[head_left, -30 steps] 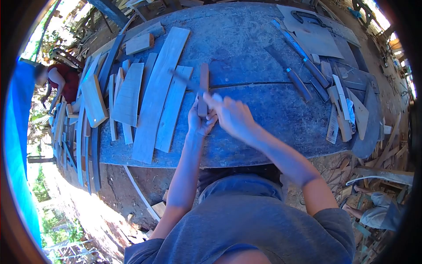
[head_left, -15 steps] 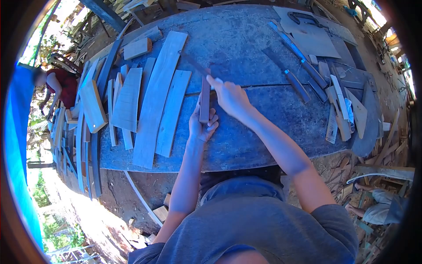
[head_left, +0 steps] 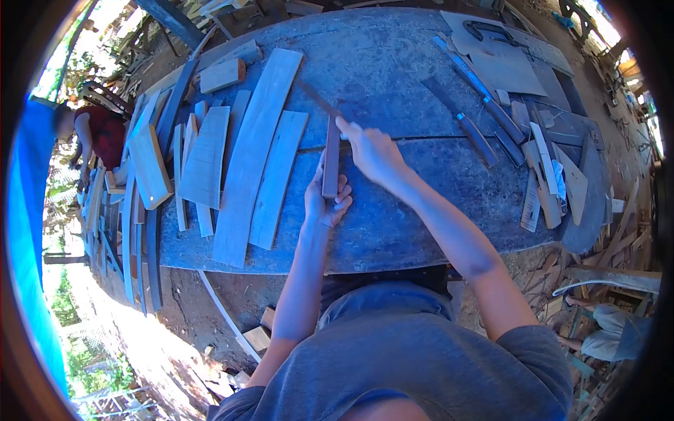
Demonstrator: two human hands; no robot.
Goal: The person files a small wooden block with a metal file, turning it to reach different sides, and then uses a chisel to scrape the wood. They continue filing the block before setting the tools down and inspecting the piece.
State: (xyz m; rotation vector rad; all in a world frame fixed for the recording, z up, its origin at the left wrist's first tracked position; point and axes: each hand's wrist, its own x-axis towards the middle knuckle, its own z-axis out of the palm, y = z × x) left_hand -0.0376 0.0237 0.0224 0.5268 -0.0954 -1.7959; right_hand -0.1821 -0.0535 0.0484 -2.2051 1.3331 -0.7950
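My left hand, closed from below, grips a dark reddish-brown wooden bar that points away from me above the table. My right hand is wrapped round the near end of a slim dark tool, which looks like a file. The tool slants up and to the left across the far end of the bar; its grip is hidden by my fingers. Left of my hands lie a long pale board and a shorter board.
Two tools with brown handles, a chisel-like one and a longer one, lie on the worktable at right. Beyond them is a C-clamp. Wood offcuts crowd the left side. A person is at far left.
The tool has moved up and to the right across the bar's far end, along with my right hand. My left hand and the bar have shifted slightly right in view.
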